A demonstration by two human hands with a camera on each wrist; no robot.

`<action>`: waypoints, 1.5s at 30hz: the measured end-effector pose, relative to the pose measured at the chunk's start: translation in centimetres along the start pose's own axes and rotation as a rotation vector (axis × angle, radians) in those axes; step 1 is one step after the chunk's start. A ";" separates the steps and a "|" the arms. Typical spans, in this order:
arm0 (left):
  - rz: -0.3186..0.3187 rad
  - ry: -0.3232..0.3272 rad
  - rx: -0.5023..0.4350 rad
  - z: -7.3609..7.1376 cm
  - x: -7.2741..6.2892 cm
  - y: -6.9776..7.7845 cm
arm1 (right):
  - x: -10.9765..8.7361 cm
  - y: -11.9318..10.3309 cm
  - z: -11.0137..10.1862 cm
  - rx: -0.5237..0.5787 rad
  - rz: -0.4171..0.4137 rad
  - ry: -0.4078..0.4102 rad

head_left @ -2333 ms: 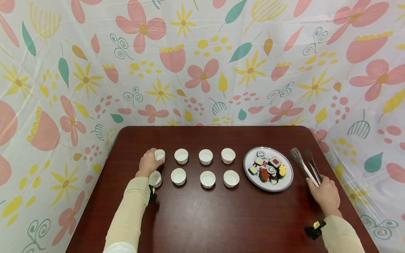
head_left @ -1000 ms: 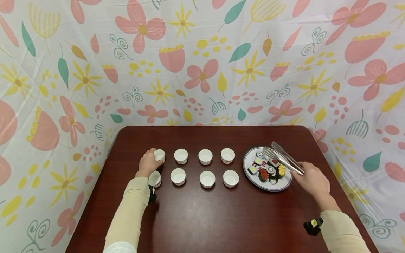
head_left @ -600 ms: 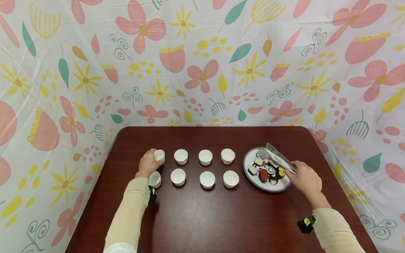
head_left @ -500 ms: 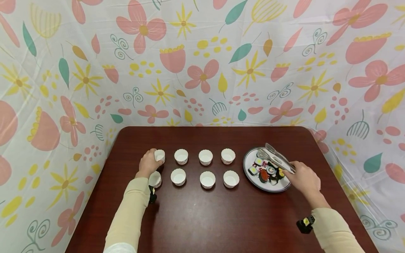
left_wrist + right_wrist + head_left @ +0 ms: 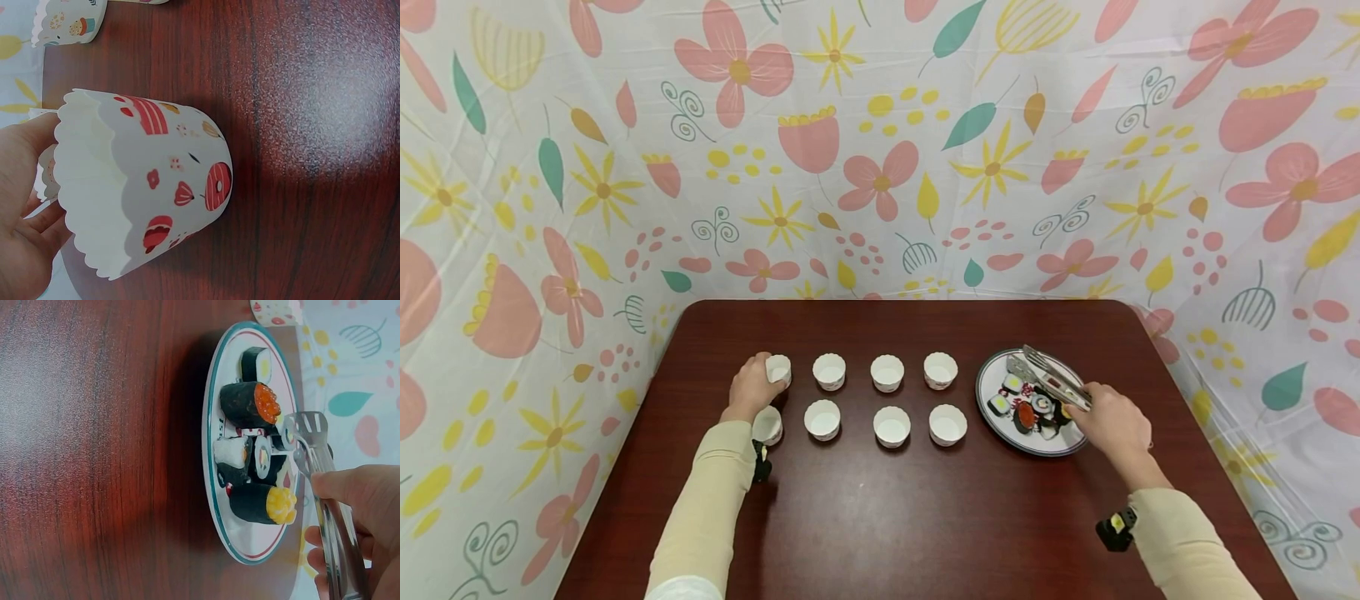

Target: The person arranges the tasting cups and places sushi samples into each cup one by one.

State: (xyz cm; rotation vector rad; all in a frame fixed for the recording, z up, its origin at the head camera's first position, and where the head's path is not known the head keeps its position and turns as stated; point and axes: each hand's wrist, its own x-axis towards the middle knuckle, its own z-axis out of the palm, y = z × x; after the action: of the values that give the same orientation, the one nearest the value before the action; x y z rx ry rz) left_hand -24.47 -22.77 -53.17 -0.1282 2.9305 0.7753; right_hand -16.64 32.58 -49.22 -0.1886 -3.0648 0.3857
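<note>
My left hand (image 5: 752, 387) holds the back-left white paper cup (image 5: 779, 370), its fingers at the cup's left side. In the left wrist view, a nearer cup (image 5: 150, 181) with red printed pictures stands in front of that hand and hides part of it. My right hand (image 5: 1117, 425) grips metal tongs (image 5: 1055, 382) over a plate (image 5: 991, 390) of sushi pieces. The tong ends are around a small sushi roll (image 5: 289, 432) at the plate's far side; whether they squeeze it I cannot tell. Nearer on the plate are orange-topped sushi (image 5: 250, 405) and yellow-topped sushi (image 5: 262, 504).
Several more white cups stand in two rows, among them a back-row cup (image 5: 941, 371) and a front-row cup (image 5: 948, 424) left of the plate. A dark red-brown table (image 5: 865, 517) carries everything. Flower-patterned cloth (image 5: 880, 150) hangs behind and beside it.
My right hand has brought the tongs from the table's right side leftward over the plate. The tongs' arms are now closer together. My left hand has stayed at the back-left cup.
</note>
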 end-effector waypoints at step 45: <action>0.003 0.016 -0.015 0.0 0.0 -0.2 | 0.0 -0.4 -0.4 -0.051 -0.020 0.047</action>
State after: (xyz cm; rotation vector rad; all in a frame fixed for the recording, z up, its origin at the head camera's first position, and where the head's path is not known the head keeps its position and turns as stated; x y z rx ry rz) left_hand -24.42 -22.89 -53.27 -0.1320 2.9410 0.7999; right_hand -16.71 32.28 -48.74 -0.1657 -3.0294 0.2979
